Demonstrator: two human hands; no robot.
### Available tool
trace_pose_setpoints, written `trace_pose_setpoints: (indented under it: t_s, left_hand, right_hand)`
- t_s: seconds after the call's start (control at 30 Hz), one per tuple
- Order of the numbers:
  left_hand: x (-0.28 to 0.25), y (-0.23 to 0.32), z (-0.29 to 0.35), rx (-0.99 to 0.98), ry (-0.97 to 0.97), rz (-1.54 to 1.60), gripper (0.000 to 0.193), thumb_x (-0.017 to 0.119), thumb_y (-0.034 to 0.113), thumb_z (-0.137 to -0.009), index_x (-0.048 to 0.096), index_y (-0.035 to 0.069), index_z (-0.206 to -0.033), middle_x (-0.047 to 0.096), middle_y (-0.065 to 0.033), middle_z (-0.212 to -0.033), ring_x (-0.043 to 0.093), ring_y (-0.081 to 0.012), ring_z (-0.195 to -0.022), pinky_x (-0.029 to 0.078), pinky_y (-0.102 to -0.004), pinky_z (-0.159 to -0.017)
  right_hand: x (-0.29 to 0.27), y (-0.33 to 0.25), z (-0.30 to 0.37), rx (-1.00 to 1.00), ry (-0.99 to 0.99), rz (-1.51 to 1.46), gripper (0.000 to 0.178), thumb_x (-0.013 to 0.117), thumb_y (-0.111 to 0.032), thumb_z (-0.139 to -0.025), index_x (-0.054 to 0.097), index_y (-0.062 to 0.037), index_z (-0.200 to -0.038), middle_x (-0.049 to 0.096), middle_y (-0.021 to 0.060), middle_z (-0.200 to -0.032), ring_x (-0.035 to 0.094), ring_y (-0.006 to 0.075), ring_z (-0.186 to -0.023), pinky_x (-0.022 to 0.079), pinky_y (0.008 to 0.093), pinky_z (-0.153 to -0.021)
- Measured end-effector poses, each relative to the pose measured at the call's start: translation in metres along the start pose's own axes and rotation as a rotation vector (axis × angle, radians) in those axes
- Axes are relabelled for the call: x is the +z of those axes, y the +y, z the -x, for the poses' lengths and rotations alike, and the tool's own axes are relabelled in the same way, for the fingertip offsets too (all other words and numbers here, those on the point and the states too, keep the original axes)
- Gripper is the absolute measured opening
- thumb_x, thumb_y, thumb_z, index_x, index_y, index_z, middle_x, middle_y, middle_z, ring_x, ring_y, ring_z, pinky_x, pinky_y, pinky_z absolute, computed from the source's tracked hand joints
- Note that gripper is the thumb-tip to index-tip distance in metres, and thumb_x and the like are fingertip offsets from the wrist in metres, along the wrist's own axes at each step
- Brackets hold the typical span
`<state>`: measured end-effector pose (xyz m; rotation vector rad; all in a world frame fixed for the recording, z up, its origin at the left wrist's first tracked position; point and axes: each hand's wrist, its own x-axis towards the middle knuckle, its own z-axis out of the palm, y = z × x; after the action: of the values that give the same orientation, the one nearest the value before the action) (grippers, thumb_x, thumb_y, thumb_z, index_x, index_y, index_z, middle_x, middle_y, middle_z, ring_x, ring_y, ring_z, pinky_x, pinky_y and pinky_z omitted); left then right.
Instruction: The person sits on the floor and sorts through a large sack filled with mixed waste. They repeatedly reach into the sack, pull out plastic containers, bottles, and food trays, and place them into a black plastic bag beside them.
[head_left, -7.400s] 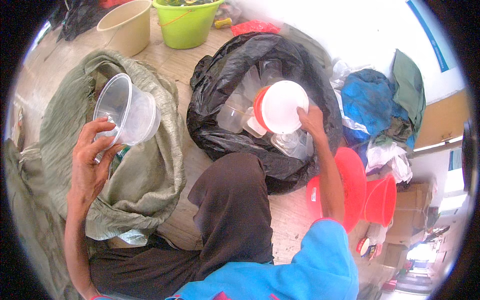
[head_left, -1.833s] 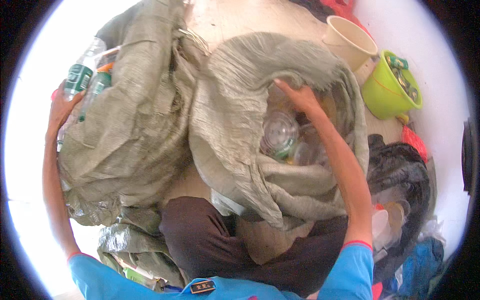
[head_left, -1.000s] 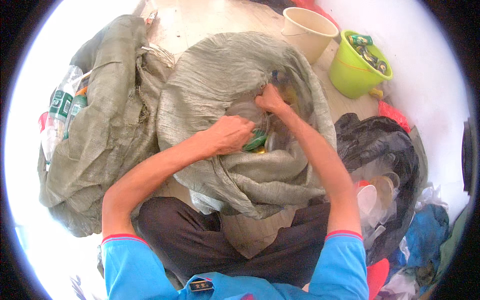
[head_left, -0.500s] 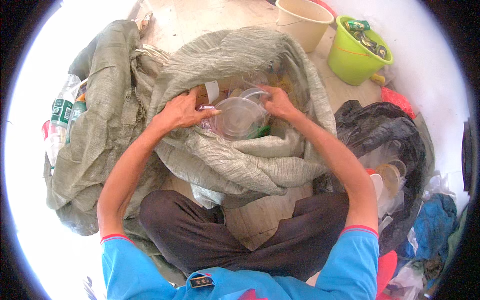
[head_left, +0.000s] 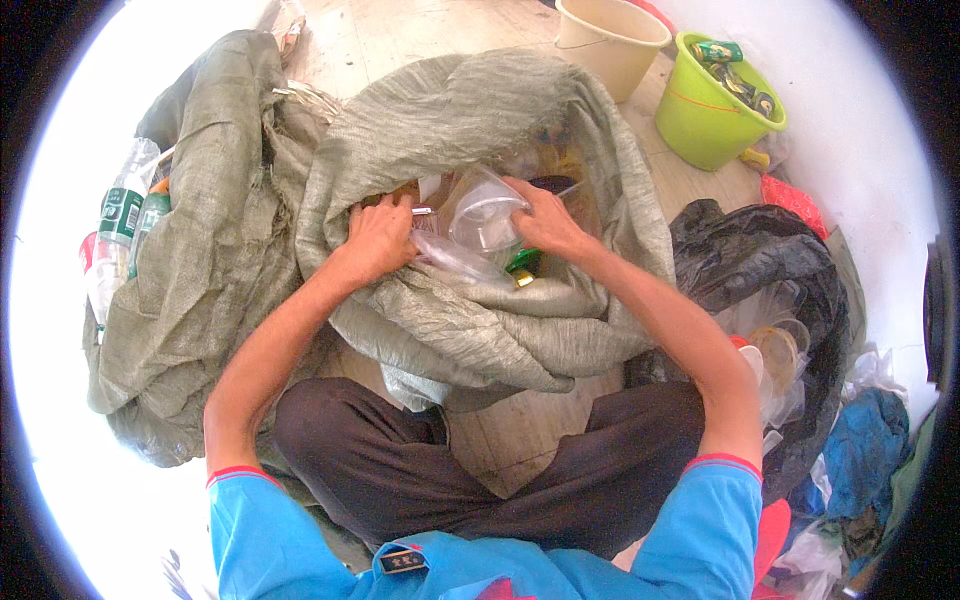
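Both my hands are inside the mouth of a grey-green woven sack on the floor before me. My right hand pinches the rim of a clear plastic container, which is tilted. My left hand is at the left side of the opening, its fingertips partly hidden among the contents. Its thumb side closes on a flat, clear plastic piece, blurred by motion. Below the container lies a green item. Other clear plastic pieces and a dark, flat item show deeper in the sack.
Another woven sack stands at left, with plastic bottles beside it. Behind are a cream bucket and a lime-green bucket holding cans. A black plastic bag with clear containers lies at right. My crossed legs are close in front.
My left hand has turned inward and moved slightly right and down. The clear round plastic has come apart into a tilted container at my right hand and a flat piece by my left.
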<state>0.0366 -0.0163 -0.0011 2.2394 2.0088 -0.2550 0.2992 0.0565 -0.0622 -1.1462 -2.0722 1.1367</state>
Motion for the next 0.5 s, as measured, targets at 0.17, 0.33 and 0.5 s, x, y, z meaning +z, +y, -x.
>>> trace_pose_setpoints:
  t_s: [0.17,0.33,0.5]
  left_hand:
    - [0.001,0.038,0.025,0.234,0.235,-0.010,0.075,0.079,0.034,-0.073,0.048,0.007,-0.136,0.052,-0.0217,-0.131,0.054,-0.0373,-0.120,0.042,-0.0542,-0.098]
    - [0.001,0.050,0.000,0.171,0.143,0.352,0.084,0.077,0.045,-0.078,0.044,0.001,-0.141,0.051,-0.0219,-0.134,0.051,-0.0396,-0.122,0.041,-0.0506,-0.102]
    - [-0.003,0.050,-0.028,0.094,0.048,0.495,0.130,0.079,0.072,-0.061,0.027,-0.010,-0.148,0.042,-0.0330,-0.141,0.045,-0.0421,-0.132,0.037,-0.0461,-0.111]
  right_hand:
    - [0.006,0.006,0.015,0.209,0.026,-0.148,0.063,0.051,-0.011,-0.080,0.047,-0.0039,-0.142,0.065,0.0245,-0.122,0.063,0.0375,-0.113,0.046,0.0450,-0.101]
    - [-0.001,0.016,0.013,-0.047,0.017,-0.165,0.057,0.059,-0.018,-0.084,0.052,-0.0038,-0.139,0.067,0.0186,-0.120,0.064,0.0278,-0.112,0.048,0.0381,-0.098]
    - [-0.026,0.011,0.027,0.061,-0.070,-0.417,0.055,0.071,-0.028,-0.085,0.059,-0.0034,-0.133,0.069,0.0104,-0.118,0.063,0.0164,-0.106,0.049,0.0324,-0.096]
